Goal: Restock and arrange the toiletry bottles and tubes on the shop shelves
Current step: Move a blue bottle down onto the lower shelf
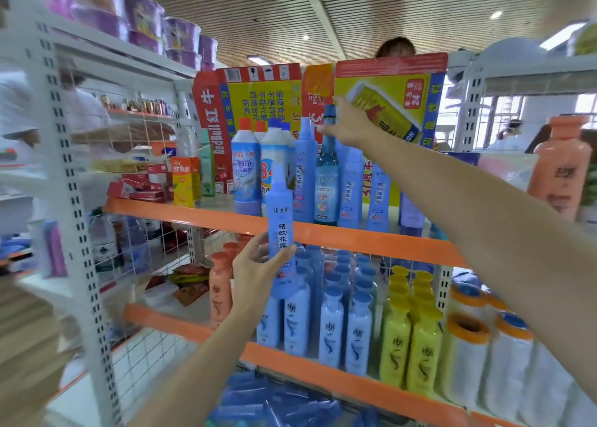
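My left hand (255,265) grips a slim light-blue bottle (280,220) with dark print, held upright in front of the orange edge of the upper shelf (355,237). My right hand (347,126) reaches over that shelf and touches the top of a tall clear-blue glass bottle (327,181) with a dark cap; whether its fingers close on the neck is hidden. Several matching light-blue bottles (350,191) stand around the glass one. Two white and blue cleaner bottles (245,168) stand to their left.
The lower shelf (307,370) carries pale-blue, yellow (423,349) and orange bottles plus white rolls (465,359). A red and yellow carton (384,100) backs the upper shelf. Blue packets (274,404) lie below. A big orange bottle (560,168) stands at the right. A person's head shows behind the carton.
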